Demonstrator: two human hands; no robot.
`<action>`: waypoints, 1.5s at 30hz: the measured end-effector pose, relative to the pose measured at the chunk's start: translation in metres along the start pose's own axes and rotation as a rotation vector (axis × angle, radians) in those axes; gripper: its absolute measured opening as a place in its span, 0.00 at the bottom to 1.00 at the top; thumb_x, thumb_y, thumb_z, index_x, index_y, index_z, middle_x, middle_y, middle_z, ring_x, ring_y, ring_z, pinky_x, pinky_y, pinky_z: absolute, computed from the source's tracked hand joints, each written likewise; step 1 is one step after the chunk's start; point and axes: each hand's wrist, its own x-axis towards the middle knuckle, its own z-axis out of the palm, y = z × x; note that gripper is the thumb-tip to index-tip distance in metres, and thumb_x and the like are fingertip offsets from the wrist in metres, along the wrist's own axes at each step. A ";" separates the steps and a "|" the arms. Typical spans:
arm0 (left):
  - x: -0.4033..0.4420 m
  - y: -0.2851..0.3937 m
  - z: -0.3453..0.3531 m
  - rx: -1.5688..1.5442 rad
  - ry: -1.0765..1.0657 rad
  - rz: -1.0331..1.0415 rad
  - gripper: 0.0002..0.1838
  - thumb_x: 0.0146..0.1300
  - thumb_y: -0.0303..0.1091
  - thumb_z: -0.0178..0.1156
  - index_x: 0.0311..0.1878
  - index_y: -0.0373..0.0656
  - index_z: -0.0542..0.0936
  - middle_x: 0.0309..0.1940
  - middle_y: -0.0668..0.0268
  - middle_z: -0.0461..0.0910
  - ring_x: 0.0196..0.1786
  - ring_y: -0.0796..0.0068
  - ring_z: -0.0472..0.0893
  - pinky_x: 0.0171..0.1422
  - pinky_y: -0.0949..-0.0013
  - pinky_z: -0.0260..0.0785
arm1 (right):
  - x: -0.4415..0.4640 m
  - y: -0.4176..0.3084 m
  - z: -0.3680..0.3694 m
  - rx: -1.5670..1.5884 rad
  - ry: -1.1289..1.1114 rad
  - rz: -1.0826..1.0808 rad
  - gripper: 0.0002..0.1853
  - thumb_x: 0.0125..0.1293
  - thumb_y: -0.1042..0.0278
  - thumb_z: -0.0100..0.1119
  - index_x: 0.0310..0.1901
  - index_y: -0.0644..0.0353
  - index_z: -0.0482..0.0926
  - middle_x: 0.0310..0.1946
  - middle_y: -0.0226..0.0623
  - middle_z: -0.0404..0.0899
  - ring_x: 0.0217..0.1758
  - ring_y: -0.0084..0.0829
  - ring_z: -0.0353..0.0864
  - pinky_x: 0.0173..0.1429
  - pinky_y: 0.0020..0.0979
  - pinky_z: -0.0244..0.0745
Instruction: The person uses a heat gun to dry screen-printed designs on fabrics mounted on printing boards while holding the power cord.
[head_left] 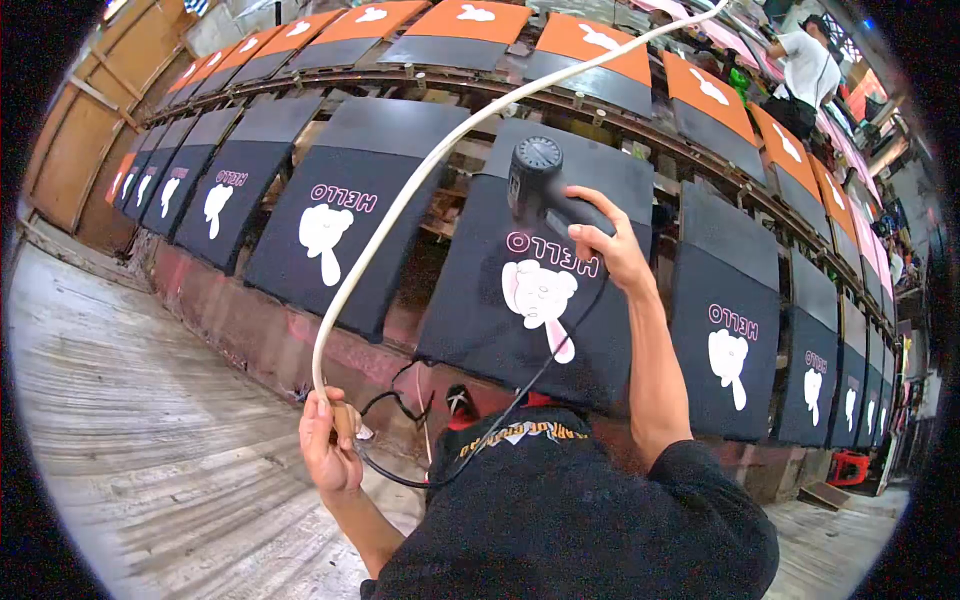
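My right hand [608, 240] is closed round the handle of a black hair dryer [533, 185]. The dryer hangs over a dark fabric panel [470, 290] on a slanted board, just above its pink-outlined HELLO lettering [552, 253] and white bear-like print [541, 295]. Low on the left, my left hand [330, 440] grips a thick white cable [400, 205] near its end. A thin black cord [480, 452] loops from near that hand across the front of my black shirt and up toward the dryer.
Similar dark printed panels [320, 220] line both sides on slanted boards. Behind stands a row of orange panels [460, 22] with white shapes. A person in a white shirt [808, 68] is at the back right. A red stool [850, 467] sits low right.
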 end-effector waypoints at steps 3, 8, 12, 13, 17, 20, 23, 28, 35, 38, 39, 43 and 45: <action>0.007 0.002 -0.011 -0.009 -0.010 -0.005 0.15 0.78 0.39 0.52 0.51 0.34 0.75 0.16 0.75 0.63 0.20 0.85 0.59 0.32 0.75 0.52 | 0.005 0.004 0.012 0.007 0.006 -0.004 0.29 0.61 0.70 0.66 0.65 0.60 0.78 0.23 0.24 0.74 0.23 0.16 0.71 0.31 0.22 0.67; 0.014 0.004 -0.021 -0.013 -0.027 -0.016 0.15 0.78 0.39 0.53 0.51 0.34 0.75 0.16 0.75 0.63 0.20 0.85 0.59 0.31 0.75 0.51 | 0.002 0.000 0.019 -0.022 -0.043 0.024 0.30 0.61 0.71 0.66 0.67 0.62 0.76 0.22 0.25 0.73 0.22 0.16 0.71 0.30 0.23 0.67; 0.017 0.005 -0.025 -0.007 -0.043 -0.030 0.14 0.78 0.39 0.53 0.51 0.34 0.75 0.16 0.75 0.63 0.20 0.85 0.59 0.30 0.75 0.50 | -0.010 -0.008 0.014 -0.059 0.089 -0.006 0.30 0.60 0.71 0.66 0.66 0.63 0.76 0.22 0.26 0.73 0.22 0.18 0.71 0.30 0.23 0.68; 0.018 0.005 -0.026 -0.009 -0.044 -0.037 0.14 0.78 0.39 0.53 0.51 0.34 0.75 0.16 0.75 0.62 0.20 0.85 0.59 0.30 0.75 0.50 | -0.015 -0.009 0.007 -0.057 0.073 0.011 0.30 0.60 0.71 0.66 0.66 0.63 0.76 0.22 0.27 0.73 0.22 0.18 0.71 0.30 0.24 0.68; 0.024 0.005 -0.034 0.029 -0.093 -0.057 0.15 0.79 0.41 0.53 0.53 0.37 0.75 0.16 0.76 0.61 0.22 0.83 0.59 0.33 0.72 0.56 | -0.041 -0.016 -0.019 -0.028 0.088 0.058 0.29 0.60 0.71 0.66 0.65 0.60 0.78 0.23 0.24 0.73 0.22 0.17 0.71 0.29 0.22 0.66; 0.026 0.005 -0.035 0.038 -0.093 -0.065 0.15 0.79 0.41 0.52 0.53 0.36 0.75 0.16 0.76 0.61 0.22 0.83 0.60 0.34 0.72 0.56 | -0.056 -0.012 -0.031 -0.105 0.203 0.025 0.29 0.60 0.70 0.66 0.65 0.58 0.78 0.22 0.24 0.72 0.22 0.17 0.71 0.28 0.22 0.65; 0.028 0.009 -0.029 0.071 -0.086 -0.069 0.15 0.80 0.41 0.51 0.53 0.37 0.75 0.16 0.76 0.61 0.22 0.83 0.60 0.34 0.72 0.56 | -0.076 -0.021 -0.049 -0.072 0.206 0.072 0.29 0.59 0.70 0.66 0.66 0.57 0.78 0.22 0.24 0.72 0.22 0.16 0.71 0.27 0.22 0.65; 0.030 0.004 -0.031 0.035 -0.106 -0.089 0.15 0.81 0.40 0.49 0.53 0.37 0.75 0.16 0.76 0.61 0.22 0.83 0.60 0.35 0.72 0.57 | -0.104 -0.032 -0.058 -0.097 0.333 0.064 0.30 0.59 0.71 0.65 0.65 0.60 0.77 0.22 0.25 0.73 0.21 0.17 0.71 0.27 0.22 0.66; 0.034 0.003 -0.024 0.032 -0.118 -0.112 0.15 0.81 0.40 0.49 0.52 0.37 0.75 0.15 0.76 0.61 0.22 0.84 0.60 0.33 0.73 0.55 | -0.113 -0.028 -0.056 -0.030 0.264 0.084 0.30 0.58 0.70 0.67 0.65 0.61 0.77 0.24 0.26 0.74 0.22 0.17 0.70 0.28 0.22 0.67; 0.033 0.003 -0.017 0.002 -0.085 -0.120 0.13 0.79 0.39 0.51 0.49 0.37 0.75 0.15 0.75 0.62 0.21 0.85 0.58 0.30 0.75 0.50 | -0.097 -0.016 -0.045 -0.052 0.287 0.050 0.31 0.58 0.69 0.67 0.65 0.61 0.77 0.24 0.26 0.74 0.22 0.17 0.71 0.29 0.23 0.67; 0.034 0.003 -0.018 0.001 -0.086 -0.115 0.13 0.79 0.39 0.52 0.49 0.37 0.75 0.15 0.75 0.62 0.21 0.85 0.58 0.30 0.75 0.50 | -0.093 -0.017 -0.043 -0.040 0.250 0.069 0.31 0.58 0.69 0.67 0.65 0.61 0.77 0.24 0.26 0.74 0.23 0.17 0.71 0.29 0.23 0.67; 0.034 0.006 -0.019 -0.002 -0.078 -0.108 0.14 0.78 0.40 0.53 0.49 0.36 0.75 0.16 0.75 0.62 0.20 0.85 0.58 0.29 0.75 0.50 | -0.077 -0.017 -0.031 -0.001 0.152 0.086 0.30 0.58 0.70 0.67 0.65 0.60 0.78 0.26 0.26 0.76 0.24 0.17 0.72 0.30 0.22 0.67; 0.032 0.006 -0.020 -0.004 -0.060 -0.100 0.14 0.78 0.40 0.53 0.48 0.36 0.75 0.16 0.75 0.62 0.20 0.85 0.58 0.29 0.75 0.50 | -0.064 -0.014 -0.020 -0.024 0.156 0.061 0.29 0.58 0.69 0.67 0.64 0.60 0.78 0.26 0.26 0.76 0.24 0.17 0.72 0.30 0.22 0.67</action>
